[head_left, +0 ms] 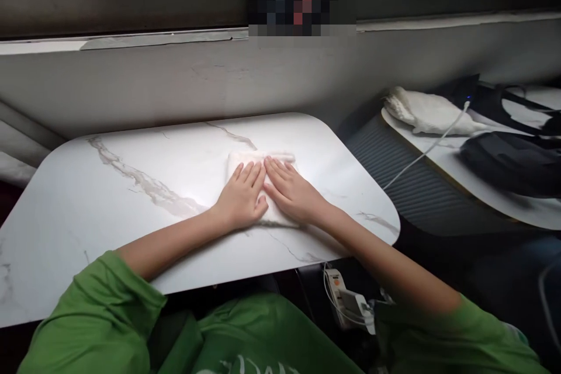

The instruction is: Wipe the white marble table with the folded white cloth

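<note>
A folded white cloth (280, 217), which looks like a small towel, lies on the white marble-patterned table (144, 234). My left hand (242, 196) rests flat on the left part of the cloth, fingers stretched forward and thumb out to the side. Beside it, my right hand (294, 191) lies flat on the right part, its fingertips close to those of the left hand. Both palms face down, so much of the cloth's top is covered. A rolled or folded edge of the cloth shows just beyond the fingertips.
Behind the table stands a grey-white wall (184, 82) with a ledge. On a second table (486, 204) at the right lie a white fish-shaped thing (433, 111) and a dark bag (517, 160). A white cable (421, 155) crosses the gap. Below the front edge hangs a power strip (336, 289).
</note>
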A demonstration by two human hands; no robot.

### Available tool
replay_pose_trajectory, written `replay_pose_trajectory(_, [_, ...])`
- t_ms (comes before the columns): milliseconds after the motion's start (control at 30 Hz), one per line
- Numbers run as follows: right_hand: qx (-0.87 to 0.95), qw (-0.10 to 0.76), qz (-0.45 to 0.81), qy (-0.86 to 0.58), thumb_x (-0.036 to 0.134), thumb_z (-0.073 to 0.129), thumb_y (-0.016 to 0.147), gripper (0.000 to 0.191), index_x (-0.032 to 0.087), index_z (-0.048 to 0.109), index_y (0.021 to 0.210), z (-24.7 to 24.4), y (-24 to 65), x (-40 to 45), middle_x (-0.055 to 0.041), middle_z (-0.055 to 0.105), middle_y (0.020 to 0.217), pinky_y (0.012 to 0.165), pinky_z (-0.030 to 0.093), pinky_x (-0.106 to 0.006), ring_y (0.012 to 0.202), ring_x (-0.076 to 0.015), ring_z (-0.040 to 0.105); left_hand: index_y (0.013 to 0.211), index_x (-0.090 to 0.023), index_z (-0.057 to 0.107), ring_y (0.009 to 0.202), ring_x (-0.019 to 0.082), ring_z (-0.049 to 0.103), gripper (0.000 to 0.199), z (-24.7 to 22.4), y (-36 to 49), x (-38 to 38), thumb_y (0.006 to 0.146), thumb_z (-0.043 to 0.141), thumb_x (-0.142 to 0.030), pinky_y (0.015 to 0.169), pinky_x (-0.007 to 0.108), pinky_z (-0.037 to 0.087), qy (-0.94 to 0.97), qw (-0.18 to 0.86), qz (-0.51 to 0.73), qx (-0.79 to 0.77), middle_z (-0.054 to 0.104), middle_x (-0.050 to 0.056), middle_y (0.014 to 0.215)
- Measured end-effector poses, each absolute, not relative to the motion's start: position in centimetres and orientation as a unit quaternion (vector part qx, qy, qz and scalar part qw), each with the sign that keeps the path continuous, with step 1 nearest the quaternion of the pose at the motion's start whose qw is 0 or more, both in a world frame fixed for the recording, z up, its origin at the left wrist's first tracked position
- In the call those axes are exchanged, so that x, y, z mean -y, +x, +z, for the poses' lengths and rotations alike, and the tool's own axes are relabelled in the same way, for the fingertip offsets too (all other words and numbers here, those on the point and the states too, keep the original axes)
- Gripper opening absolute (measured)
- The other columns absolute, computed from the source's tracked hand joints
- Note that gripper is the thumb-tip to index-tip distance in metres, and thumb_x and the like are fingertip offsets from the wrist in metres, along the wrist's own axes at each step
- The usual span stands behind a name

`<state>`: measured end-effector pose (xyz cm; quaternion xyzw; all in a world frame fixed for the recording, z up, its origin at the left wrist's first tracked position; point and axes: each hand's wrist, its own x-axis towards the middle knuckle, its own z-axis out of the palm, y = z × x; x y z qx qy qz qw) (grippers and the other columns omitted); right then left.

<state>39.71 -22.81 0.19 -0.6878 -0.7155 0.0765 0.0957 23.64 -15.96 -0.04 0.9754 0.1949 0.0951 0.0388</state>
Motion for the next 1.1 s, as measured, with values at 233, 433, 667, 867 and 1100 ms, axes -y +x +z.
replay_pose_trajectory(233, [0.746,0.077,0.044,-0.660,0.051,0.021,0.098,0.069,0.008,0.020,0.152,0.5,34.7,28.8,-0.0171,0.025,0.156,0.117,0.022,-0.051,0.146,-0.0284,0.016,0.144,0.000,0.034,0.142,0.029,0.027,0.064,1.7,17.8,20.9,0.092,0.036,-0.037,0.119,0.040,0.018,0.978,0.089,0.040,-0.186,0.032,0.019,0.152])
replay_pose_trajectory(433, [0.751,0.086,0.041,-0.654,0.050,0.017,0.098,0.068,0.010,0.017,0.153,-1.0,35.1,22.1,-0.0133,0.020,0.159,0.120,0.013,-0.046,0.147,-0.0249,0.012,0.146,-0.005,0.032,0.142,0.022,0.029,0.058,1.8,18.9,14.5,0.093,0.032,-0.027,0.117,0.034,0.024,0.959,0.148,0.034,-0.238,0.029,0.014,0.155])
replay_pose_trajectory(667, [0.725,0.122,0.020,-0.677,0.037,0.026,0.097,0.063,-0.001,0.030,0.147,-1.5,36.3,7.5,-0.0194,0.027,0.155,0.117,0.014,-0.048,0.144,-0.0281,0.021,0.147,-0.002,0.032,0.146,0.025,0.018,0.057,0.3,22.3,3.0,0.093,0.033,-0.020,0.120,0.043,0.010,0.934,0.091,0.089,-0.335,0.024,0.016,0.156])
replay_pose_trajectory(867, [0.717,0.133,0.021,-0.684,0.037,0.024,0.098,0.063,-0.001,0.029,0.147,-1.9,35.8,5.9,-0.0192,0.027,0.155,0.118,0.013,-0.047,0.145,-0.0273,0.021,0.146,-0.001,0.032,0.145,0.025,0.020,0.055,0.2,21.8,1.2,0.094,0.029,-0.020,0.120,0.045,0.009,0.936,0.067,0.082,-0.335,0.026,0.015,0.155])
replay_pose_trajectory(1100, [0.781,0.117,0.019,-0.613,0.044,0.020,0.099,0.068,-0.003,0.025,0.148,-1.4,31.7,18.2,-0.0230,0.021,0.155,0.118,0.012,-0.051,0.146,-0.0288,0.013,0.146,0.002,0.030,0.146,0.030,0.016,0.058,0.3,15.6,11.7,0.094,0.030,-0.024,0.119,0.048,0.008,0.965,0.032,0.048,-0.257,0.024,0.019,0.155])
